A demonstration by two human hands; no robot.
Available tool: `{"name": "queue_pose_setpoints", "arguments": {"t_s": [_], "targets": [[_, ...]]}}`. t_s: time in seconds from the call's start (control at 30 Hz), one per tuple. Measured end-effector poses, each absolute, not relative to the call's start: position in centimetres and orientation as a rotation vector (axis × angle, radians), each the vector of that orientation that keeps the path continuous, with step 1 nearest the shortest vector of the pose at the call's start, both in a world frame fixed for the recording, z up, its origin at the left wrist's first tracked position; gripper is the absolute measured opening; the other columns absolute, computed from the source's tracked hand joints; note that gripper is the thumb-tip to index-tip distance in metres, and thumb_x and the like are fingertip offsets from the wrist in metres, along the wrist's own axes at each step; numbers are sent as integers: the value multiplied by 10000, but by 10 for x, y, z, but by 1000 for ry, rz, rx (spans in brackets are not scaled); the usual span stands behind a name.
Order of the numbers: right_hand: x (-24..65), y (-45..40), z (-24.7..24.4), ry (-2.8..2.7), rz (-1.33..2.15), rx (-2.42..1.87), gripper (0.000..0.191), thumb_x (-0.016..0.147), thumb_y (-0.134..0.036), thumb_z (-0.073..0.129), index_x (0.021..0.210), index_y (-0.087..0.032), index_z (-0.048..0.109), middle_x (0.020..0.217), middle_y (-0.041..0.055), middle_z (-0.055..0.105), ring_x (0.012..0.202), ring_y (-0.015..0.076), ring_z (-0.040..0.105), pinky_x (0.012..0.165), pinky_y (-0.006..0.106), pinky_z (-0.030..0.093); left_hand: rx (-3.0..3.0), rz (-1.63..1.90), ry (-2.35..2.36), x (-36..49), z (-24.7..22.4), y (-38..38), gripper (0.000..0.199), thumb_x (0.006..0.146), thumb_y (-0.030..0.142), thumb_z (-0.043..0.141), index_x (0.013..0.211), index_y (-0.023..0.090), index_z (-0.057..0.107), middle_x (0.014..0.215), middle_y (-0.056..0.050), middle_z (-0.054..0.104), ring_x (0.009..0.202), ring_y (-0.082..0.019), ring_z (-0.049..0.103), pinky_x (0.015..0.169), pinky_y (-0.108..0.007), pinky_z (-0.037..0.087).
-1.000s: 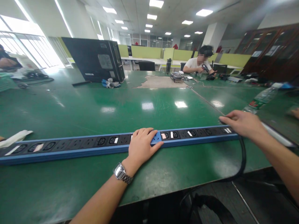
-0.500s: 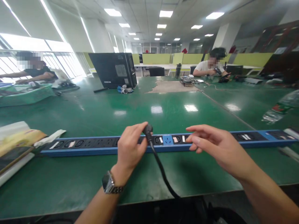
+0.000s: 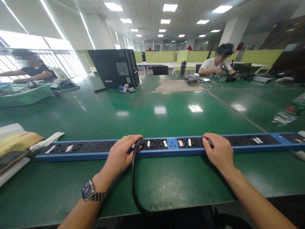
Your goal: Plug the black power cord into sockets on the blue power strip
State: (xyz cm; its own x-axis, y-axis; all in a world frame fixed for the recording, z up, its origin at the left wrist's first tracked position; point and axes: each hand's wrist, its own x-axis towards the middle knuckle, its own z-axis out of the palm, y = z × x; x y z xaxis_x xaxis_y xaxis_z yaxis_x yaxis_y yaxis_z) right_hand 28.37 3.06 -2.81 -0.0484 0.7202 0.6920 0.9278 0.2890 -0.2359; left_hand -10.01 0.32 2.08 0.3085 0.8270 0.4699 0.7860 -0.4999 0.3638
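A long blue and black power strip [image 3: 171, 153] lies across the green table in front of me, its sockets facing up and some bearing white labels. My left hand [image 3: 120, 151], with a watch on its wrist, is closed around a black power plug [image 3: 137, 144] at the strip. Whether the plug's pins are in a socket is hidden. From the plug a black cable [image 3: 133, 184] hangs down over the near table edge. To the right of the blue socket, my right hand [image 3: 218, 152] is closed over the strip, thumb and fingers gripping its sides.
A black computer case [image 3: 109, 68] stands at the back left with gloves [image 3: 127, 89] beside it. Farther left is a green basket [image 3: 28, 97]. A yellow packet [image 3: 26, 141] lies at the left, a plastic bottle [image 3: 289, 111] at the right. Two people sit across the table.
My left hand has moved left and down with the plug, onto the strip. My right hand, open above the strip before, has come down and closed on it.
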Motion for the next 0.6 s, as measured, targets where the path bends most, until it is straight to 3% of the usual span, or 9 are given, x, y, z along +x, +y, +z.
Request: {"name": "queue_pose_setpoints", "arguments": {"t_s": [0.27,0.6], "targets": [[282,31,-30,-1815,-416,-1492,230,893,-311,495,923,-190,689,1021,53,725,985,208,658,916,348,437,2400,912,1447,-108,29,10,318,887,379,583,1162,228,636,1125,-68,710,1030,-217,661,938,-360,514],[280,31,-30,-1787,-406,-1500,213,873,-291,506,913,-189,689,1010,43,727,975,207,658,911,341,433,2376,1004,1531,-99,23,9,307,819,380,658,1075,214,695,1077,-78,722,1044,-243,648,959,-422,511]]}}
